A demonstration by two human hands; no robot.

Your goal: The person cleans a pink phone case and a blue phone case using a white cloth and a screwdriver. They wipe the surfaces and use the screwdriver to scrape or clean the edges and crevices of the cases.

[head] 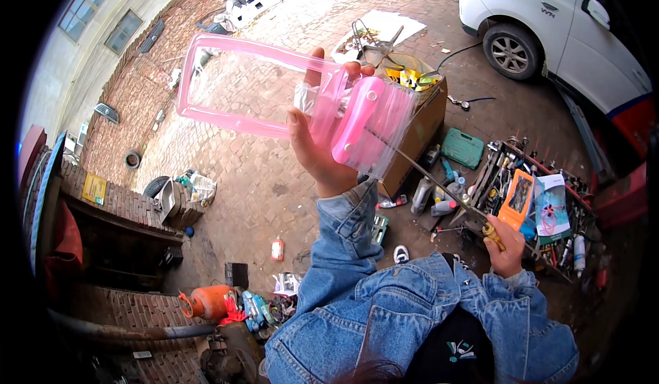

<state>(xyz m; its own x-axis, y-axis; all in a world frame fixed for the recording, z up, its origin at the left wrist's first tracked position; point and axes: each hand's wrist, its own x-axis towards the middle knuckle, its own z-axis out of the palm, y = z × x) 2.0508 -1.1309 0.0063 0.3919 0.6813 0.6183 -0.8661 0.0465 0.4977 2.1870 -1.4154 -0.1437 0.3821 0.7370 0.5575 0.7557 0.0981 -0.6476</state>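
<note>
My left hand (327, 160) holds up a pink-framed clear plastic pouch (242, 83), which looks like a waterproof phone pouch. Its fingers pass behind the pouch, with the thumb at the near edge. A glossy pink clip (356, 120) closes the pouch's right end, and crinkled clear plastic (399, 126) extends beyond it. In my right hand (507, 247) is the yellow handle of a long thin screwdriver-like tool (437, 182). Its metal shaft slants up to the pouch, ending near the clip; whether the tip touches is unclear.
A cardboard box (422, 132) stands behind the pouch. Right of it are a green tool case (462, 147), plastic bottles (422, 196) and a tool-covered rack bearing an orange pouch (516, 198). A white car (556, 21) is at upper right; an orange gas cylinder (208, 302) lies lower left.
</note>
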